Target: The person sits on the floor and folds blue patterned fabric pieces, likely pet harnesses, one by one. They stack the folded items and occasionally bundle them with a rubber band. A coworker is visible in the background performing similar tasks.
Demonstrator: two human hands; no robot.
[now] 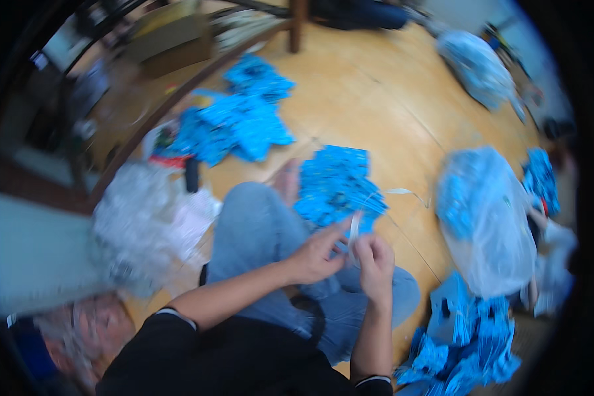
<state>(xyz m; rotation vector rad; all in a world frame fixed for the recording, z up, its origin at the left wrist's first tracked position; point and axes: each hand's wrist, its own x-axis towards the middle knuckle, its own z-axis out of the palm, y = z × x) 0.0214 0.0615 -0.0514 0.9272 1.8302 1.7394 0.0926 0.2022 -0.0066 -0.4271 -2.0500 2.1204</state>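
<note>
Above my lap, my right hand is closed in a pinch on a narrow white strip, which bends upright between my hands. My left hand has its fingers curled against the other side of the same strip; motion blurs the fingertips. A thin pale length, seemingly of the same material, trails off to the right over the floor. Just beyond my hands lies a fanned pile of flat blue packets. My crossed legs in jeans are under my forearms.
More blue packets are heaped at the far left. Crumpled clear plastic lies by my left knee. To the right stand a translucent bag with blue contents and a blue stack. Another filled bag is farther back. A wooden leg rises at the top.
</note>
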